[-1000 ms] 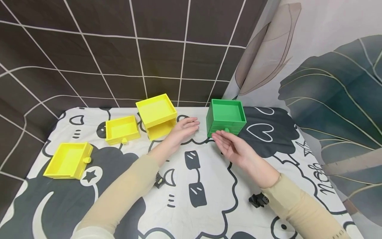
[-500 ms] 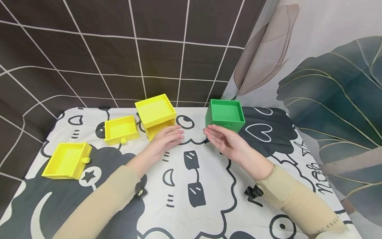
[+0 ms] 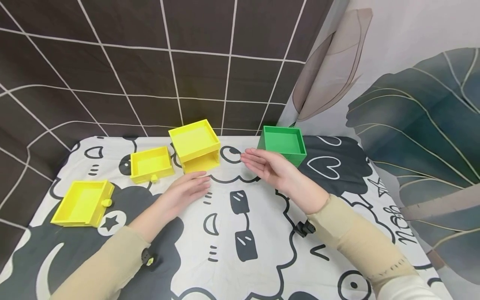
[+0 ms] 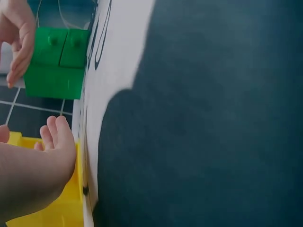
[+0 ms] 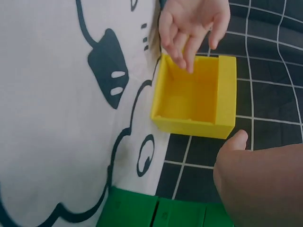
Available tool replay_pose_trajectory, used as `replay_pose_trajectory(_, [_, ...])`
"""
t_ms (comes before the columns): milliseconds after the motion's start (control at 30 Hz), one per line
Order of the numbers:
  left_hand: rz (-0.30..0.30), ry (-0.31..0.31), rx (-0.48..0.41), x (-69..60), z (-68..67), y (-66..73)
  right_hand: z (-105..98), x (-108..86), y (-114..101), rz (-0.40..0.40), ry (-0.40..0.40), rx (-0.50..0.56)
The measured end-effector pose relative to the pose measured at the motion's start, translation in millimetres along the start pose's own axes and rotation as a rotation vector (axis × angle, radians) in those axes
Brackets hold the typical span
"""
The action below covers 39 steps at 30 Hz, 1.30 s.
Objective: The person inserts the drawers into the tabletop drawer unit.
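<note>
In the head view the left hand (image 3: 183, 192) is held with its fingers loosely extended, just in front of the yellow cabinet (image 3: 195, 141), holding nothing. The cabinet's front is an empty opening under a tray-like top. My right hand (image 3: 271, 168), fingers straight and palm turned left, hovers at the front left of the green cabinet (image 3: 285, 142), partly hiding it. Two closed fronts with knobs show on the green cabinet (image 4: 57, 61) in the left wrist view. The right wrist view looks into the hollow yellow cabinet (image 5: 189, 94), with the left hand (image 5: 196, 23) beside it.
A small yellow drawer (image 3: 151, 163) lies left of the yellow cabinet, its knob facing front. Farther left and nearer is another yellow drawer (image 3: 83, 202), knob facing right. A dark gridded cloth (image 3: 150, 66) hangs behind the patterned tabletop cloth (image 3: 221, 271).
My left hand has drawn back to the left and nearer, uncovering the yellow cabinet's opening. The right hand has shifted left from the green cabinet's front. Cabinets and drawers stay in place.
</note>
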<state>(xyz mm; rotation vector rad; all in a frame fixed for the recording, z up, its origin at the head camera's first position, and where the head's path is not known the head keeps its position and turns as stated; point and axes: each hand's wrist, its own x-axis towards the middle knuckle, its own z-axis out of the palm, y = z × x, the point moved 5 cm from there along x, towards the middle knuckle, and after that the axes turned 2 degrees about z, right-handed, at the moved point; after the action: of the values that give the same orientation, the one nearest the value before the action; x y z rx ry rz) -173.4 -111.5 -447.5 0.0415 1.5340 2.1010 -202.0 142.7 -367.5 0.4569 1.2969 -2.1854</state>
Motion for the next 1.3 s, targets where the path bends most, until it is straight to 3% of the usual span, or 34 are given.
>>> replay_pose_trajectory(267, [-0.022, 0.029, -0.151, -26.5, -22.2, 4.0, 20.0, 16.4, -1.0, -0.020, -0.039, -0.047])
replay_pose_trajectory(533, [-0.009, 0.024, -0.262, -43.5, -45.2, 9.4, 28.9, 38.1, -4.5, -0.057, -0.007, -0.110])
replay_pose_trajectory(733, [-0.006, 0.026, -0.359, -52.6, -63.6, 9.9, 33.5, 52.6, -10.9, -0.105, 0.010, -0.175])
replay_pose_trajectory(967, [-0.083, 0.088, -0.461, -59.8, -81.4, 5.1, 37.7, 72.3, -17.1, -0.157, 0.030, -0.249])
replay_pose_trajectory(1100, [-0.115, 0.111, -0.538, -62.4, -87.5, 3.6, 39.4, 85.7, -18.7, -0.192, 0.037, -0.362])
replay_pose_trajectory(1300, [-0.128, 0.084, -0.606, -64.7, -91.8, 5.4, 46.8, 100.8, -17.8, -0.222, 0.053, -0.469])
